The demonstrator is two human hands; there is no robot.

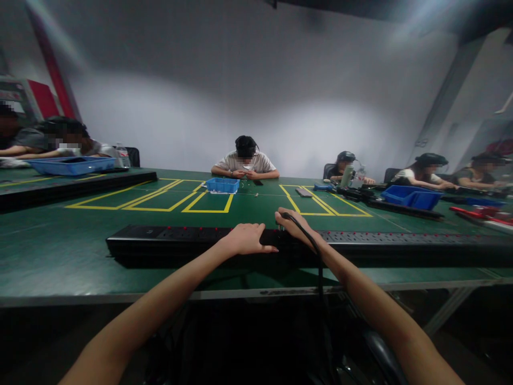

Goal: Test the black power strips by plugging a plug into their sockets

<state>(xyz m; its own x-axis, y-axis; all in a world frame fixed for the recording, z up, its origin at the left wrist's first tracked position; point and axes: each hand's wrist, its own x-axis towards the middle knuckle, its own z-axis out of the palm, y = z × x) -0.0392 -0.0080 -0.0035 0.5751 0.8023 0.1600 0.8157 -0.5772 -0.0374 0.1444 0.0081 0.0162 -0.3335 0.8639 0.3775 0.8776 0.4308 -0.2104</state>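
Observation:
A long black power strip (160, 240) lies lengthwise near the front edge of the table, with a row of sockets and small red dots along its top. My left hand (244, 239) grips it left of its visible middle, fingers over the top and thumb stretched along the near side. Just to the right, my right hand (295, 227) is closed around a plug, mostly hidden by the fingers, above or at the strip. Whether the plug touches a socket I cannot tell. Its black cable (315, 243) loops over the hand and hangs down past the table edge.
The green table (52, 235) carries yellow tape outlines (208, 210). A light blue basket (223, 185) and a phone-like slab (303, 192) lie farther back. Blue trays (411, 197) stand right, another tray (74, 166) left. A person (245, 160) sits opposite; several others sit at both sides.

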